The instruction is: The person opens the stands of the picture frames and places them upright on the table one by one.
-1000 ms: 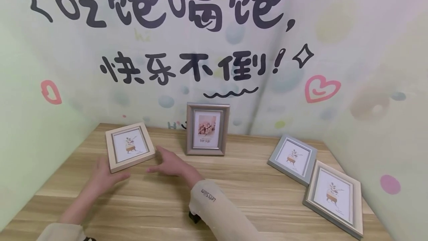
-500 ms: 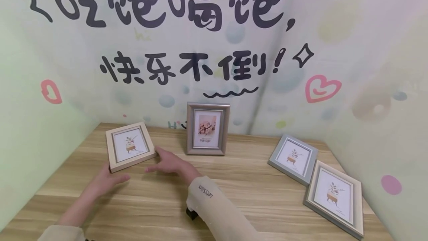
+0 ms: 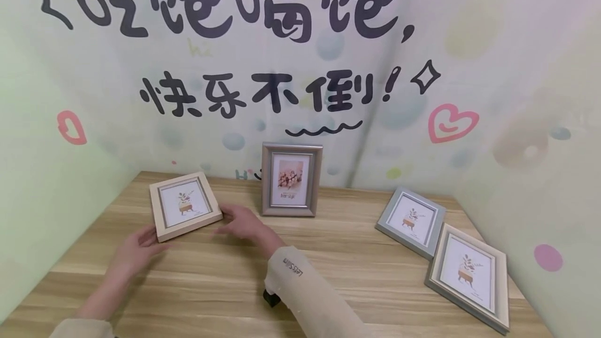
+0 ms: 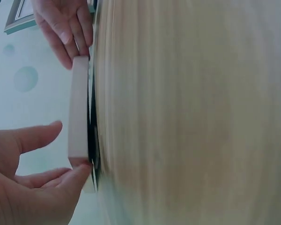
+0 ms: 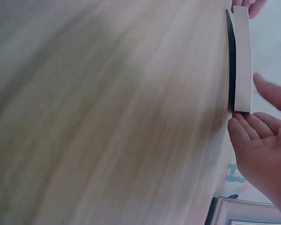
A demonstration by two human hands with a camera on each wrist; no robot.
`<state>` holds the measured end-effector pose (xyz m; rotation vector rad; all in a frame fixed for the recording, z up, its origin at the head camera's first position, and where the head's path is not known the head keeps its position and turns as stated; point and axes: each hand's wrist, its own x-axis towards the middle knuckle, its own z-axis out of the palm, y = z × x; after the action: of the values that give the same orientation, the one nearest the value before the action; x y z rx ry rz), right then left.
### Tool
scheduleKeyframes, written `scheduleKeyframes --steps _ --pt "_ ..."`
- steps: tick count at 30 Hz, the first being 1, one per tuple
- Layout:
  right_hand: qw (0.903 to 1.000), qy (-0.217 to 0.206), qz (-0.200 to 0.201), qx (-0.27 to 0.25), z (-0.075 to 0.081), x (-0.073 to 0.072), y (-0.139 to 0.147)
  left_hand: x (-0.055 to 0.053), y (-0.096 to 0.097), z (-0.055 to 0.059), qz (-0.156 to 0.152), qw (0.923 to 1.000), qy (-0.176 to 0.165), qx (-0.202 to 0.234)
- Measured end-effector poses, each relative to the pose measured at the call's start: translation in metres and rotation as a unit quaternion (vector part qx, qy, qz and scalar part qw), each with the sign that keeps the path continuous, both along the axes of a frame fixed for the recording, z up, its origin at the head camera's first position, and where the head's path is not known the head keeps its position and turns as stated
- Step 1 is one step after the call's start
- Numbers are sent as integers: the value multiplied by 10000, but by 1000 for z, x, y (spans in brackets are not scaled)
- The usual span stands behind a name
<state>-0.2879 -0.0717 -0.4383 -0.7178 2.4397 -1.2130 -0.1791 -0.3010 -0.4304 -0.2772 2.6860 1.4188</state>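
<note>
Though blurry, rectangular frame (image 3: 185, 205), perhaps wooden.

Light wood frame (image 3: 185, 204): shifted slightly to the right.
Left hand (image 3: 135, 252): thumb drawn back, closer to its other fingers.
Right hand (image 3: 243, 222): edged slightly right, its thumb pulled in nearer the other fingers.

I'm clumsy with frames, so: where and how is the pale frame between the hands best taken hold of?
Probably by opposite side edges of the pale frame, left hand and right hand coming from either side: it faces up, its thick sides exposed.
</note>
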Motion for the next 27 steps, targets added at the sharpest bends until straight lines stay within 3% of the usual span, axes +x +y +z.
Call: scheduleKeyframes --steps 3,8,16,27 --pt "9989 -8 -317 -335 1 0 -1 2 -5 0 286 9993 132 -219" --pt "9938 422 -828 -611 6 2 -2 5 -6 1 699 9951 468 -512" --pt "9840 1199 -1314 -132 12 9 -4 9 -4 1 1146 9877 788 -710" --pt "9779 1401 -1547 -102 18 14 -3 12 1 5 1603 9795 1024 -662"
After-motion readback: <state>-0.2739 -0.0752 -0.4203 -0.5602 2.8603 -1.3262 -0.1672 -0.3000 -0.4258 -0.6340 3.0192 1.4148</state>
